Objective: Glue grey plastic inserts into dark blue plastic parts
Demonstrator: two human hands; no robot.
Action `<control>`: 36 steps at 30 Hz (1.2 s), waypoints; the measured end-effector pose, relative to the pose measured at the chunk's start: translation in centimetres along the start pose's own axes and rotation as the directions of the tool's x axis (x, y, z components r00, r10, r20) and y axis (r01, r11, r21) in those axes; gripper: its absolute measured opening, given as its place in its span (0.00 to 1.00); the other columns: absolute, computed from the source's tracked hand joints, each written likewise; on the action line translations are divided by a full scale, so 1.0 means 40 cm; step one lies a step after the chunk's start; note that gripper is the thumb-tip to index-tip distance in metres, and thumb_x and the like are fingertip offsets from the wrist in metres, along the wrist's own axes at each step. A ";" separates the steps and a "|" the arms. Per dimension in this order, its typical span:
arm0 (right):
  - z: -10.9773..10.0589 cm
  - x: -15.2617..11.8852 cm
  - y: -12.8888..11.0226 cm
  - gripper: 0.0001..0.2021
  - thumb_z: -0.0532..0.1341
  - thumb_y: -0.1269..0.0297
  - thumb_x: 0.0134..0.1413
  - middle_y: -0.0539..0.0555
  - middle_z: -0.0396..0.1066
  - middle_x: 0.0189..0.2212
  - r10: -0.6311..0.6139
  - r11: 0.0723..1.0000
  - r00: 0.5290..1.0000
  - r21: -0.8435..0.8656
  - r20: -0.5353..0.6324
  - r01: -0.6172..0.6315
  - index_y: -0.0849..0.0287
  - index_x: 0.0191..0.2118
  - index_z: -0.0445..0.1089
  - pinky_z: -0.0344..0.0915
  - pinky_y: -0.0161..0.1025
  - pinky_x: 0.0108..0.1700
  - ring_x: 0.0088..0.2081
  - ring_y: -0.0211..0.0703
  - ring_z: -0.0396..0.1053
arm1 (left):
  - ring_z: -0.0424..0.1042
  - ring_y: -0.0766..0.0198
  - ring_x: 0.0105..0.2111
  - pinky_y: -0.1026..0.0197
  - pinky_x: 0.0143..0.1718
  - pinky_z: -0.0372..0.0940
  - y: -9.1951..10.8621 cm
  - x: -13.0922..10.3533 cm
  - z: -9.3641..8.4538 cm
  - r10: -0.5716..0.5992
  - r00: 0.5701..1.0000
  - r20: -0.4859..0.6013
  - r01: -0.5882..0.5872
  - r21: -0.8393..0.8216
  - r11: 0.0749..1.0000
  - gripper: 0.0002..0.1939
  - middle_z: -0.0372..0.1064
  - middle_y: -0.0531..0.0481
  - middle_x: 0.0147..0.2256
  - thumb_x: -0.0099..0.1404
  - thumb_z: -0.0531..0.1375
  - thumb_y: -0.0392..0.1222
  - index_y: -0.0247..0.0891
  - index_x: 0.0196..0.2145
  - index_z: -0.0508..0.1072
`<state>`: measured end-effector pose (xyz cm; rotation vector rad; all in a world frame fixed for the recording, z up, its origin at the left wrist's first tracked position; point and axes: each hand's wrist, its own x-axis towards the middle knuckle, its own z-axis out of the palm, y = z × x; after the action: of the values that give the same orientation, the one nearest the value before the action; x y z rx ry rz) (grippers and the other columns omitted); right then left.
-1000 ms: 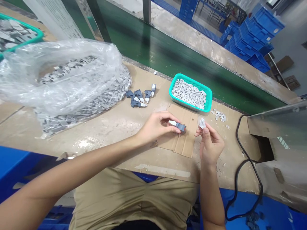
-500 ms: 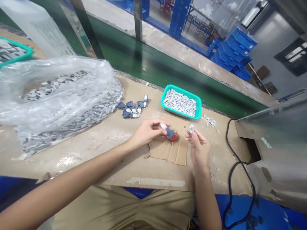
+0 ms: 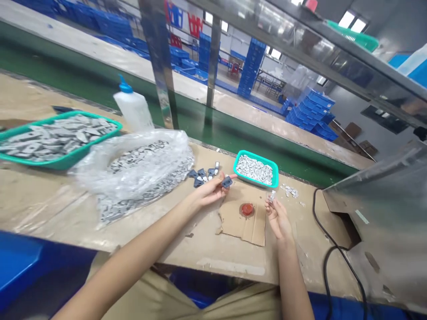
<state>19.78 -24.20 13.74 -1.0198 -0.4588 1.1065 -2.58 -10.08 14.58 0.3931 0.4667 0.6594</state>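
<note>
My left hand (image 3: 213, 191) pinches a dark grey plastic part (image 3: 227, 182) above the far left of a cardboard piece (image 3: 233, 224). In my right hand (image 3: 278, 217), a small white plastic piece (image 3: 272, 196) is held up between thumb and fingers. Between the hands, a round blob of red paste (image 3: 247, 209) sits on the cardboard. Just beyond my left hand lie several dark grey parts with white ends (image 3: 199, 181). Past the cardboard stands a green basket (image 3: 275, 181) of small white pieces.
A clear plastic bag (image 3: 147, 171) full of grey and white parts lies left. Behind it are a larger green basket (image 3: 63, 163) and a white bottle (image 3: 133, 109). Loose white pieces (image 3: 291, 191) and a black cable (image 3: 322, 231) lie right, beside a metal housing (image 3: 383, 213).
My left hand has lifted the dark grey part up and left, off the red paste, which now shows whole. My right hand still holds the white piece. The head view has tilted up.
</note>
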 end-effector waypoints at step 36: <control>-0.032 0.028 0.013 0.19 0.76 0.59 0.34 0.53 0.78 0.31 -0.026 0.999 1.000 -0.026 0.012 0.027 0.61 0.34 0.77 0.73 0.28 0.33 0.31 0.35 0.74 | 0.77 0.56 0.34 0.61 0.36 0.70 0.136 -0.008 -0.097 0.748 0.631 -0.207 -0.167 0.905 0.391 0.22 0.79 0.41 0.36 0.61 0.61 0.53 0.32 0.43 0.79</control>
<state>20.95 -23.73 12.47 -1.0282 -0.4961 1.0858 -7.52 -5.58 14.12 1.3239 1.3573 1.1582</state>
